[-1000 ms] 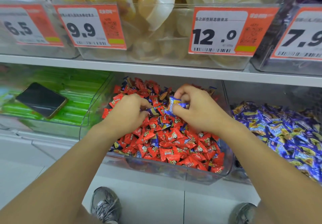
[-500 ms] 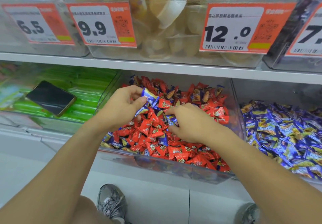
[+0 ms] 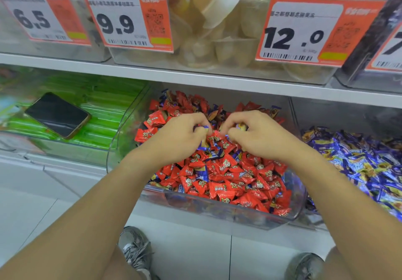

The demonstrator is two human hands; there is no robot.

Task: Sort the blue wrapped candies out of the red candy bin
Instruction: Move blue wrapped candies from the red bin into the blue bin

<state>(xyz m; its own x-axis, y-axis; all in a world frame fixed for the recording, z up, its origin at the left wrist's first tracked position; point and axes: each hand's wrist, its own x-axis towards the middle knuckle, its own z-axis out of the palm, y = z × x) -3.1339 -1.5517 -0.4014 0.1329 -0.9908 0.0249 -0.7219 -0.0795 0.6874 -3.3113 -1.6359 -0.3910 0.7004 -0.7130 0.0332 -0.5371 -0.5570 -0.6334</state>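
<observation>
Two hands dig in the red candy bin [image 3: 289, 212], fingers curled over the heap.

Largest first: the shelf [image 3: 195, 79] spans 9 to 3 o'clock; the clear bin sits at centre, a bin of blue candies [image 3: 359, 162] at 3 o'clock, a phone [image 3: 57, 114] on green packs at 9 o'clock. The left hand [image 3: 180, 138] pinches a blue wrapped candy [image 3: 201, 128]; the right hand [image 3: 258, 136] pinches another wrapped piece [image 3: 241, 126], its colour unclear.
</observation>
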